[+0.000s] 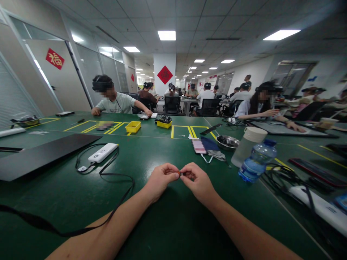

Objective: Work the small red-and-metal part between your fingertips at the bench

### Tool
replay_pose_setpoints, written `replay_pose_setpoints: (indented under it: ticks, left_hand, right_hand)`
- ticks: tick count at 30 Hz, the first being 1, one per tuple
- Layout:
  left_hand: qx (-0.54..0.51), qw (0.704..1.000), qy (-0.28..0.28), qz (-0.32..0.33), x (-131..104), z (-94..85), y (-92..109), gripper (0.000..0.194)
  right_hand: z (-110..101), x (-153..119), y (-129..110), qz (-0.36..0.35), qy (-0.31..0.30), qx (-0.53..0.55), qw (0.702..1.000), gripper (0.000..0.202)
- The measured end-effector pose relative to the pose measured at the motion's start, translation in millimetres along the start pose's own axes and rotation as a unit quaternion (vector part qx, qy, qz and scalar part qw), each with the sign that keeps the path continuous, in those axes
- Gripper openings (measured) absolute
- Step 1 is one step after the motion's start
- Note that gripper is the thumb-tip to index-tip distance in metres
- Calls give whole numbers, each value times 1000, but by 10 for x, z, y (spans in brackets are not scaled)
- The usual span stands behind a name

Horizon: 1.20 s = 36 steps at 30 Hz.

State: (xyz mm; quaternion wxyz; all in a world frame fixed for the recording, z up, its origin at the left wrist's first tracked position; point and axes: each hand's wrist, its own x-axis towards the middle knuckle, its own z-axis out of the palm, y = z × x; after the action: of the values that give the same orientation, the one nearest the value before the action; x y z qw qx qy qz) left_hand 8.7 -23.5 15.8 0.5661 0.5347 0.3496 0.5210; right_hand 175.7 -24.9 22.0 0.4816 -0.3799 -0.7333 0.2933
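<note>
Both of my hands meet above the green table (pixel 151 224), fingertips nearly touching. My left hand (pixel 162 177) pinches a tiny orange-red piece (pixel 179 173) between thumb and fingers. Against it, my right hand (pixel 195 178) pinches a small greyish bit (pixel 181 174); the fingertips cover most of both, so their kind cannot be made out. A black cable (pixel 119 206) runs across my left forearm toward a white power bank (pixel 103 153) lying to the left.
To the right stand a blue-tinted water bottle (pixel 257 160), a pale lidded cup (pixel 248 146) and a metal bowl (pixel 227 142). A dark panel (pixel 48 153) lies left. Yellow trays (pixel 133 126) sit farther back. Across the table a person (pixel 116 103) reaches toward small devices; another person (pixel 262 103) sits right.
</note>
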Motion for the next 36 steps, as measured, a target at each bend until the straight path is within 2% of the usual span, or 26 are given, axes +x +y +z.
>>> replay_pose_setpoints:
  ticks: [6,12,18,21,25,30,33,36]
  left_hand:
    - [7,1000,-22,-12,5,-20,4,15]
    - [-31,998,-44,-30,-4,-2,-26,25]
    - [-76,994,-49,-69,-40,52,-67,24]
    - [-146,982,-50,-110,-46,75,-79,24]
    - [-250,950,-44,-180,-24,71,-78,25]
    - [-300,927,-27,-224,7,37,-93,19]
    - [-290,931,-22,-221,20,18,-134,17]
    - [-232,952,-3,-201,34,-3,-164,19]
  right_hand:
    - [-26,12,26,6,-9,33,999,15]
    - [-22,8,109,46,-29,105,993,33]
    - [-51,-5,41,44,-34,0,998,31]
    - [-52,0,43,51,-22,-31,998,30]
    - [-44,11,96,53,-13,-48,997,29]
    - [-30,2,107,52,-23,-22,998,32]
    - [-21,-6,86,47,-39,-17,998,31]
    - [-19,-9,64,46,-51,-20,997,30]
